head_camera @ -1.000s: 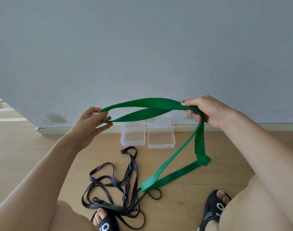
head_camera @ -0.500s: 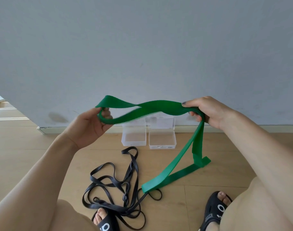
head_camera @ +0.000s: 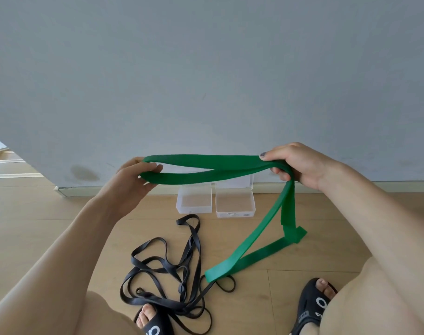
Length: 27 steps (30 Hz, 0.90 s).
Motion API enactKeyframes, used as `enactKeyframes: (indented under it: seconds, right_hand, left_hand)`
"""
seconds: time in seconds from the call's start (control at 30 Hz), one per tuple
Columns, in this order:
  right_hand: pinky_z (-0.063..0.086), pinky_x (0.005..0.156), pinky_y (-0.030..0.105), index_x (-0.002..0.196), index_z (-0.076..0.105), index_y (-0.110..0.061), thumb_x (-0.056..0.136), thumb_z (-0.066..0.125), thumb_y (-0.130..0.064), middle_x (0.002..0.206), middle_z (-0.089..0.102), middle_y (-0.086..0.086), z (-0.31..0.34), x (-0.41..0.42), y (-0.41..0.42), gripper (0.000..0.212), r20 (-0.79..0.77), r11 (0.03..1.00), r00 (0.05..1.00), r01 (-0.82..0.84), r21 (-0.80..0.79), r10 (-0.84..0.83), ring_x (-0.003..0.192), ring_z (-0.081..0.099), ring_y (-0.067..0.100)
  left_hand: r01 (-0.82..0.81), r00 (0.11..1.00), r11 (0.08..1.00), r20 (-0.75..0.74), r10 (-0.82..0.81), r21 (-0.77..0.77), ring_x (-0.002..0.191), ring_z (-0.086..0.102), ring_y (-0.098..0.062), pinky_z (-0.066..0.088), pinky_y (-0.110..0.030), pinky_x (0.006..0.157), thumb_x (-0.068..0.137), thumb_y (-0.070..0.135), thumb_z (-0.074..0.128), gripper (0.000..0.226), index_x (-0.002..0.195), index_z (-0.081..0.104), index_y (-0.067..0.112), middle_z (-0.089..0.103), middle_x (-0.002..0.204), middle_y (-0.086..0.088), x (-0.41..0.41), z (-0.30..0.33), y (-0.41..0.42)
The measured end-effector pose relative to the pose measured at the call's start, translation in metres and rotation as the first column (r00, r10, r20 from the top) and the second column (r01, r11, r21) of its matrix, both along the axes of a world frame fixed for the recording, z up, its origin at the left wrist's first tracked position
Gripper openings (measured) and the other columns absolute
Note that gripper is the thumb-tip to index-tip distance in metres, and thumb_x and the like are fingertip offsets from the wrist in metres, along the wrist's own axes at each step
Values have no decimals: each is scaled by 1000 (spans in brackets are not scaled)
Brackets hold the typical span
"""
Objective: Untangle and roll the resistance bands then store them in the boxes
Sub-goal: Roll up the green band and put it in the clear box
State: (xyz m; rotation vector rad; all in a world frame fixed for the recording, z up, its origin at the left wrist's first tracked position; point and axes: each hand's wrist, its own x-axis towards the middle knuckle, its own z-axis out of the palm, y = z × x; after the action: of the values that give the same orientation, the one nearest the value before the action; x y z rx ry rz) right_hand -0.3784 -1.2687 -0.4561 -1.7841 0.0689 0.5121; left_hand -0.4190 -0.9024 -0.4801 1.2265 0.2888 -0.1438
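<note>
A wide green resistance band (head_camera: 207, 162) stretches level between my hands, in front of the wall. My left hand (head_camera: 131, 182) holds its left loop end, with the thumb on top and the fingers through the loop. My right hand (head_camera: 295, 165) grips the band's other part, and from there the rest hangs to the floor and lies folded. A tangle of thin black bands (head_camera: 182, 274) lies on the wooden floor by my left foot, with the green band's lower end on top of it. Two clear plastic boxes (head_camera: 193, 210) (head_camera: 235, 213) stand open by the wall.
A grey wall rises just behind the boxes, with a skirting board (head_camera: 351, 186) along its foot. My feet in black sandals (head_camera: 312, 308) (head_camera: 155, 322) rest on the floor at the bottom, the left one on the black tangle.
My left hand has untwisted the green loop, which now runs flat and level between my hands. My right hand has kept its grip in place.
</note>
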Motion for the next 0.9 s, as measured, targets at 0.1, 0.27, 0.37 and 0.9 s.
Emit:
enactKeyframes:
  seconds: [0.1,0.27,0.37,0.9]
  right_hand:
    - [36,50,26,89,71,-6,96,70,-22,60,60,3,-6,0,-2,18,8,985,995,-94,-147,96,52,46,15]
    - [45,71,31,90,71,-12,101,63,-37,77,70,0,-27,-4,10,28,-50,818,945,-305,-488,322,73,62,16]
    - [47,95,33,104,70,-24,104,54,-44,109,71,-6,-42,-8,18,25,-197,644,857,-493,-585,477,105,65,14]
    - [61,95,45,109,69,-8,75,77,-62,103,78,7,-6,-44,77,65,65,998,997,-50,-26,51,96,77,20]
  left_hand:
    - [-23,995,1000,101,22,10,95,70,-22,59,-25,86,83,4,66,11,91,63,10,70,98,-9,2,3,-2]
    - [21,962,1000,272,-22,6,102,69,-20,53,-31,91,88,-6,49,22,86,57,14,71,109,-4,0,16,-12]
    - [73,934,996,349,-83,41,117,66,-26,49,-36,95,77,-6,53,21,82,53,14,72,117,-8,-5,29,-30]
    - [56,834,644,319,-451,763,97,70,-16,59,-41,92,76,2,81,31,98,61,9,72,95,2,-17,8,-117]
